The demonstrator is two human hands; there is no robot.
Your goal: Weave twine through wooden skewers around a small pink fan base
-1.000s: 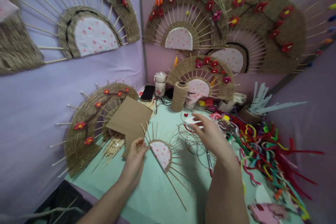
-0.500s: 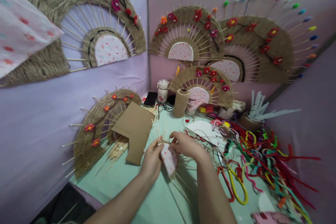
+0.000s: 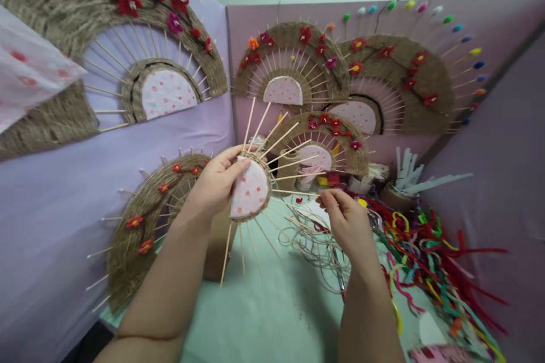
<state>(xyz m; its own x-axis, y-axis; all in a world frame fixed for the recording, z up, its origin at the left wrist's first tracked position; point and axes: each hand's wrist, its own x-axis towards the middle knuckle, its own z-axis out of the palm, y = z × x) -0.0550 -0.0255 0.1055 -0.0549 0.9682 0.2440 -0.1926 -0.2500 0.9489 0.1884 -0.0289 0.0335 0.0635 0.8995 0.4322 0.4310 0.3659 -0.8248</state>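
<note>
Toward the middle of the view, raised above the pale green table [image 3: 264, 317], a half-round fan piece [image 3: 251, 187] tilts, its white cloth face dotted pinkish red and edged with a ridged twine rim. Slim wooden sticks [image 3: 248, 125] radiate from it, from twelve o'clock round to seven. At its ten o'clock the left hand [image 3: 219, 178] grips it, thumb pressed on the cloth. Toward four o'clock the right hand [image 3: 347, 218] is closed in a pinch at one stick's tip (whether a strand also lies between the fingertips, I cannot tell). At that hand's eight o'clock spread wiry coils [image 3: 313, 238]; at its four, fuzzy, curled coloured strips [image 3: 428, 255] tangle.
</note>
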